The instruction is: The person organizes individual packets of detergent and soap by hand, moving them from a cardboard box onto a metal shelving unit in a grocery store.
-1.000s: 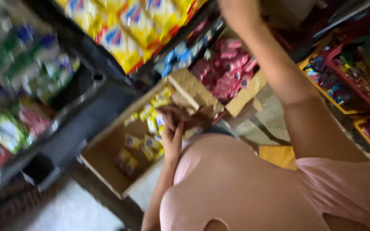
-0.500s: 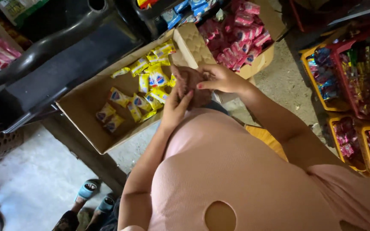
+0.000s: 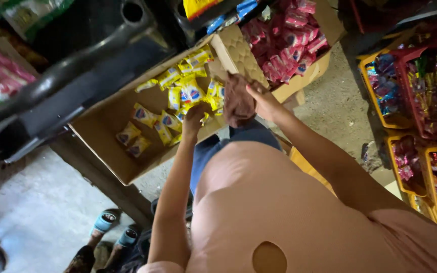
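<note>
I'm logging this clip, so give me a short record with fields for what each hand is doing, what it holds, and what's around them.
left hand: raised at the edge of the open cardboard box, beside the brown cloth; whether it grips it cannot be told
right hand: gripping the brown cloth from the other side
box contents: yellow packets, loosely scattered
behind: second box filled with pink packets
far right: yellow baskets of wrapped goods
floor: bare concrete

Matt brown cardboard box (image 3: 102,131), glossy yellow plastic sachets (image 3: 188,93) inside it; soft dull brownish cloth (image 3: 237,101) above its edge; rough grey concrete floor (image 3: 36,212) below
</note>
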